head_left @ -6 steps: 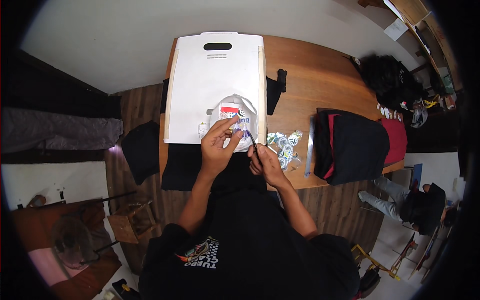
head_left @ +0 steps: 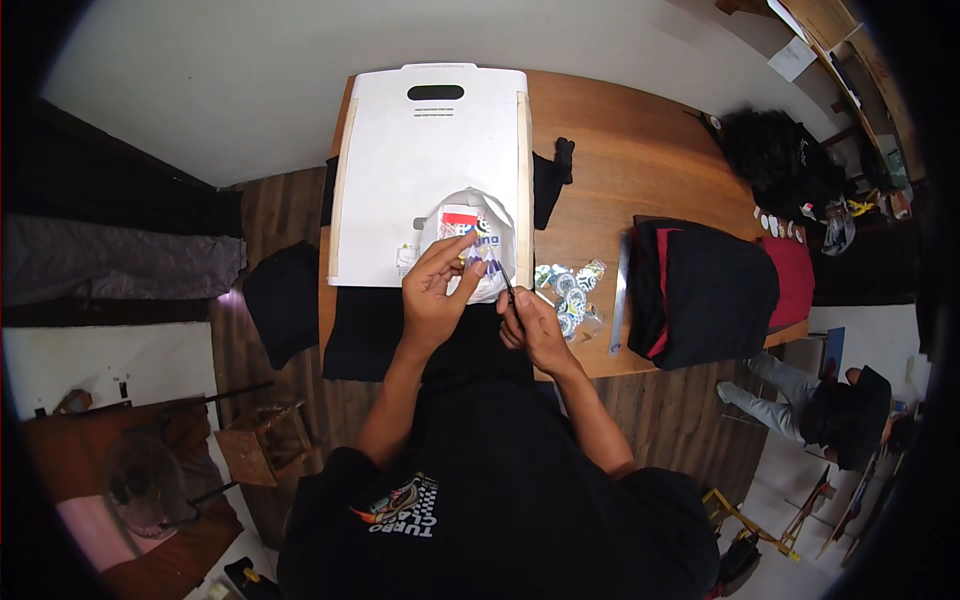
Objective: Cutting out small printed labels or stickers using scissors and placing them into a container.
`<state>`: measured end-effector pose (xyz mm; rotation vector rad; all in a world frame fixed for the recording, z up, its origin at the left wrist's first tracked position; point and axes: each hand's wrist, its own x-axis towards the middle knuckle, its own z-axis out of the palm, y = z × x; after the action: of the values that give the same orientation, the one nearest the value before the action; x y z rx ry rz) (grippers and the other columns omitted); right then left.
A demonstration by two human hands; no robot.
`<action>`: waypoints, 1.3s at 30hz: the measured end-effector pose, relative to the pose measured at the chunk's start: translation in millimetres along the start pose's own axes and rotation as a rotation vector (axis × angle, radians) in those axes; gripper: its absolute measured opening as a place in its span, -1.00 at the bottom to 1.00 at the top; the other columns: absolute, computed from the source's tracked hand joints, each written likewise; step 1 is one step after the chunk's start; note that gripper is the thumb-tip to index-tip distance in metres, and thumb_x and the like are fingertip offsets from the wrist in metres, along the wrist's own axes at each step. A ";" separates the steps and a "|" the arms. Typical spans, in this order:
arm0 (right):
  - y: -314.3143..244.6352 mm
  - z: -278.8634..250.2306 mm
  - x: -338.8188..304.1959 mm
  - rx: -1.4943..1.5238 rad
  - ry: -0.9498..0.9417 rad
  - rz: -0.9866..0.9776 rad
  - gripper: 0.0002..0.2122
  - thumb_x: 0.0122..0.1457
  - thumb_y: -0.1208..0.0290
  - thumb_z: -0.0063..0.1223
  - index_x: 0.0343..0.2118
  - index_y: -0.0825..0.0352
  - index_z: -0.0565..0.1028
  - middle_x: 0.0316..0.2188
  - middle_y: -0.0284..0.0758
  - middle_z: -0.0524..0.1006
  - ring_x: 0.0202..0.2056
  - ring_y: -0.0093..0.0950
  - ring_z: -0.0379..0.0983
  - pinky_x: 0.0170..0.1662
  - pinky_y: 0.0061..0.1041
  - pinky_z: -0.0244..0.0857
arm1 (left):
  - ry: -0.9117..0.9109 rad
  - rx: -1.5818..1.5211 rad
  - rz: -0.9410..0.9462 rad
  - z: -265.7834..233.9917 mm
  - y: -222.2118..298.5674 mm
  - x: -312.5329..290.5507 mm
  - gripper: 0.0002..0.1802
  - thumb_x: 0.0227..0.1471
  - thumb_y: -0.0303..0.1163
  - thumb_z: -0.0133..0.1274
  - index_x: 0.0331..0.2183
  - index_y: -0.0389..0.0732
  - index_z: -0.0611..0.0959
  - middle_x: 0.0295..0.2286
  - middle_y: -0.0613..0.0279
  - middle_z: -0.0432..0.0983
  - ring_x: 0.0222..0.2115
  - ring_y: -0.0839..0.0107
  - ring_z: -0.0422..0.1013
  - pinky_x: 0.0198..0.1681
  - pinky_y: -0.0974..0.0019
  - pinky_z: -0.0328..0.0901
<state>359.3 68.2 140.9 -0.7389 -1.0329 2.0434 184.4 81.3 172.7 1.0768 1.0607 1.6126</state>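
Note:
My left hand (head_left: 437,292) pinches the lower edge of a curled white sheet with coloured printing (head_left: 470,232), which lies on a large white board with a handle slot (head_left: 430,160). My right hand (head_left: 531,325) sits just to its right, fingers closed around a thin dark tool (head_left: 506,283) whose tip points up at the sheet's lower right edge. Both hands hover over black fabric (head_left: 375,325) spread on the wooden table (head_left: 630,150).
Several small round printed stickers (head_left: 570,287) and a metal ruler (head_left: 618,295) lie right of my right hand. Folded black and red garments (head_left: 705,290) lie further right. A dark bag (head_left: 780,160) sits at the table's far right corner.

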 end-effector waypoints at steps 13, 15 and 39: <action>-4.5 0.7 0.7 -0.037 -0.014 -0.027 -0.62 0.45 0.08 -0.35 -0.22 0.34 0.38 -0.71 -0.54 0.10 -0.70 -0.71 -0.06 -0.60 -0.65 -0.11 | 0.000 0.015 0.006 -0.7 -0.3 -0.5 -0.55 0.05 -0.74 0.14 0.03 -0.43 0.55 -0.09 0.11 0.45 -0.20 0.55 0.43 -0.15 0.52 0.36; -4.2 0.5 1.2 -0.047 -0.019 -0.032 -0.62 0.45 0.09 -0.35 -0.22 0.34 0.38 -0.71 -0.54 0.10 -0.70 -0.71 -0.06 -0.60 -0.65 -0.11 | 0.004 0.014 -0.001 -0.7 -0.8 -0.5 -0.55 0.05 -0.74 0.14 0.03 -0.43 0.55 -0.09 0.11 0.45 -0.20 0.55 0.43 -0.15 0.52 0.36; -6.4 0.3 0.2 -0.024 -0.018 -0.023 -0.63 0.45 0.10 -0.33 -0.24 0.34 0.38 -0.71 -0.54 0.11 -0.70 -0.71 -0.05 -0.59 -0.65 -0.11 | -0.004 0.012 0.010 -0.4 0.4 0.2 -0.53 0.06 -0.75 0.13 0.05 -0.43 0.54 -0.09 0.13 0.45 -0.21 0.57 0.41 -0.14 0.53 0.35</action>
<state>361.2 71.0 146.4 -0.7185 -1.0732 2.0250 184.0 81.3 173.0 1.0944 1.0655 1.6136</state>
